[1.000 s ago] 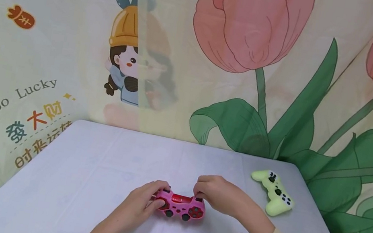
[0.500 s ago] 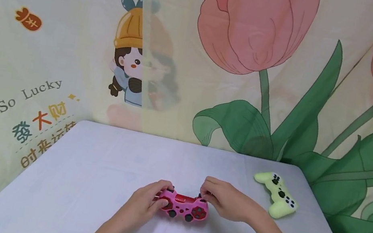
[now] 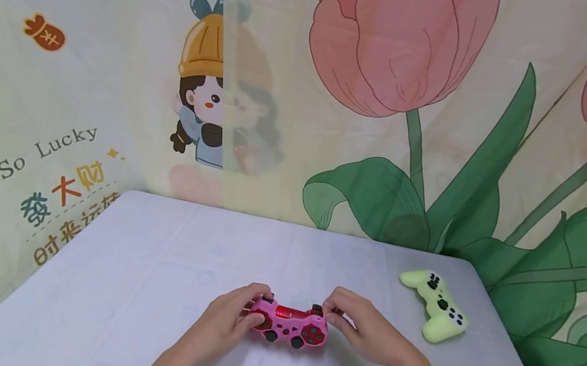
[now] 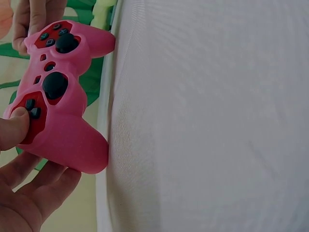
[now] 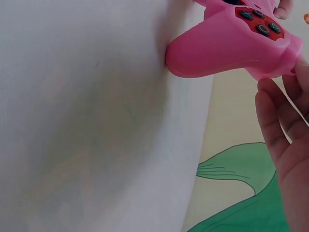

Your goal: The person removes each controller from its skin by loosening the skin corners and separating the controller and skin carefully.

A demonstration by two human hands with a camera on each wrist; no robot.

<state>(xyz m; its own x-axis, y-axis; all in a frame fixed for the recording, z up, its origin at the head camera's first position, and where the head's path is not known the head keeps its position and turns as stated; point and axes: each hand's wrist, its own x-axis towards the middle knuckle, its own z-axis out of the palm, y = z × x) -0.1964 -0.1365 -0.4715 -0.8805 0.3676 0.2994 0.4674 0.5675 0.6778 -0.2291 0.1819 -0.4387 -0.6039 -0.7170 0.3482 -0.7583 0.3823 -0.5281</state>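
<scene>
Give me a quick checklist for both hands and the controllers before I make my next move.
1. Left hand grip on the pink controller: ok, thumb over its face.
2. Right hand at the right shoulder corner: ok, fingertips there.
3. Right-hand grip firm: cannot tell, contact partly hidden.
4. Right-side buttons unobstructed: ok, all four show.
5. Upper middle covered in pink: not ok, a red strip shows.
6. Pale green controller apart from both hands: ok.

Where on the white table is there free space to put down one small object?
The table looks free left of the left hand, out to the left edge, and beyond the pink controller, up to the far edge. It is crowded around the pink controller and right hand, and, farther right, by the green controller.
</scene>
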